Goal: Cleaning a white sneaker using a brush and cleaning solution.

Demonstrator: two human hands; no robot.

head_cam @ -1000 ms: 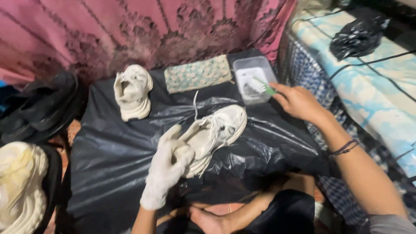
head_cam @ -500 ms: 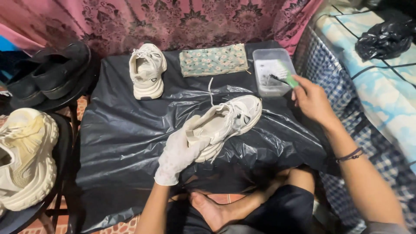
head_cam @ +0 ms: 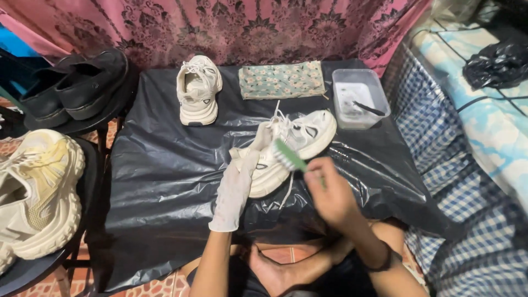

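A white sneaker (head_cam: 300,137) lies on its side in the middle of a black plastic sheet (head_cam: 159,176). My left hand (head_cam: 235,187), in a white glove, grips the sneaker at its heel end. My right hand (head_cam: 329,192) is bare and holds a green-handled brush (head_cam: 289,156), its bristles against the sneaker's side. A second white sneaker (head_cam: 198,88) stands upright at the back of the sheet.
A clear plastic tub (head_cam: 360,98) with liquid and a dark tool sits at back right. A folded floral cloth (head_cam: 283,80) lies beside it. Black shoes (head_cam: 71,82) and yellowed sneakers (head_cam: 36,192) rest on stands at left. A checked cloth (head_cam: 456,165) lies at right.
My right hand has come back from the tub with the brush and now holds it on the sneaker. The left hand still grips the shoe.
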